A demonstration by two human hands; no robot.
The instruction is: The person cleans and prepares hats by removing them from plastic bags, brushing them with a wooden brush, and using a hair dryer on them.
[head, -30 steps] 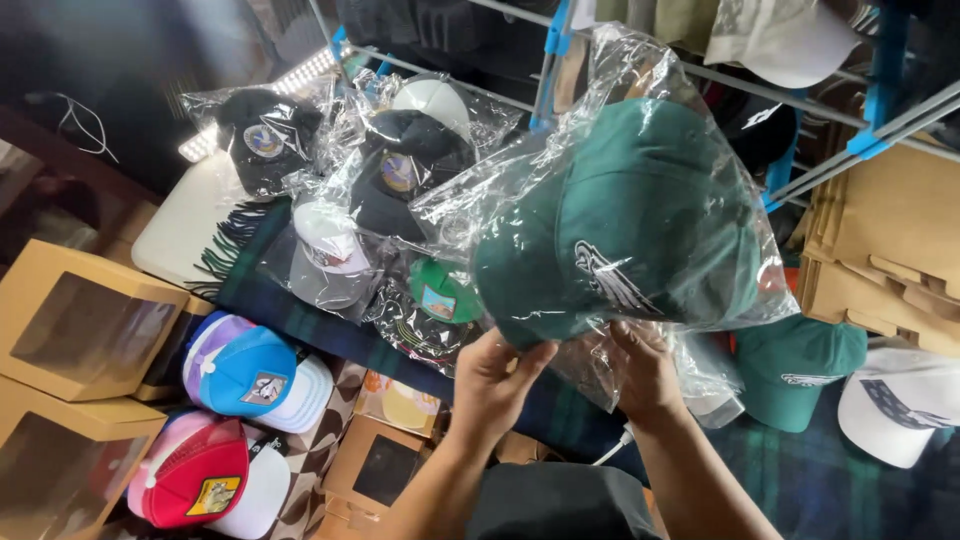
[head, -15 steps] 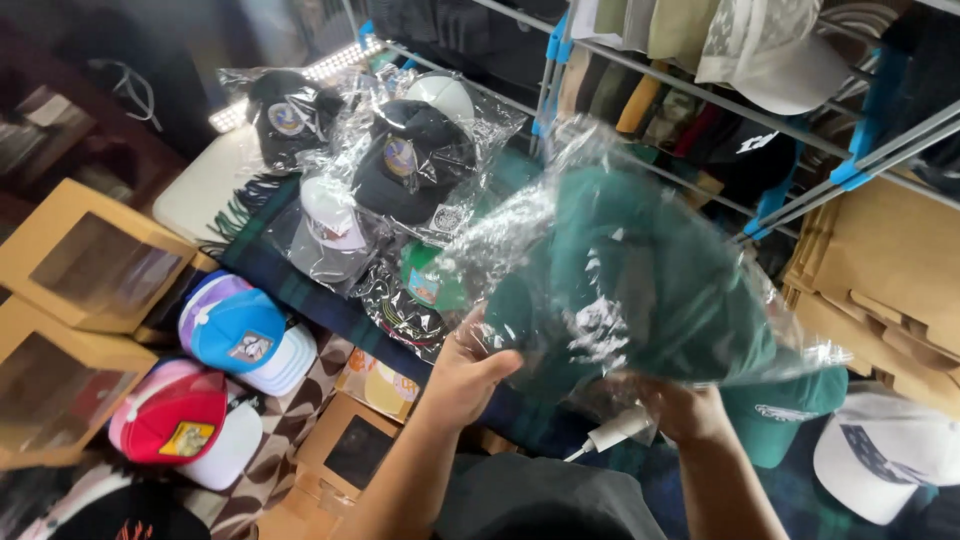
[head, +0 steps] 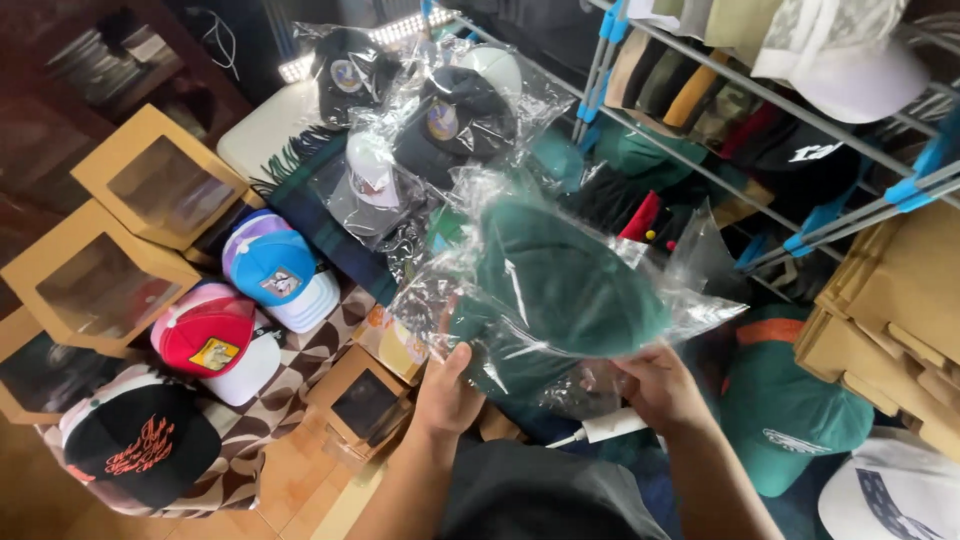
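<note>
A dark green cap [head: 565, 280] sits inside a crinkled clear plastic bag [head: 700, 300], held up in front of me. My left hand [head: 447, 392] grips the bag's lower left edge. My right hand [head: 655, 388] pinches its lower right side. The cap's crown faces me, tilted, and its front is turned away. Behind it lie several more bagged caps, among them a black cap [head: 455, 115].
Loose caps lie left: blue [head: 272, 265], red [head: 205, 338], black [head: 150, 440]. Cardboard window boxes [head: 160, 180] stack at far left. A rack [head: 760, 95] of caps stands at top right, flat cardboard [head: 895, 320] at right, another green cap [head: 790, 410] below.
The bagged green cap has turned, so its front emblem no longer shows and the plain crown faces me. It has come lower and the view has tipped down.
</note>
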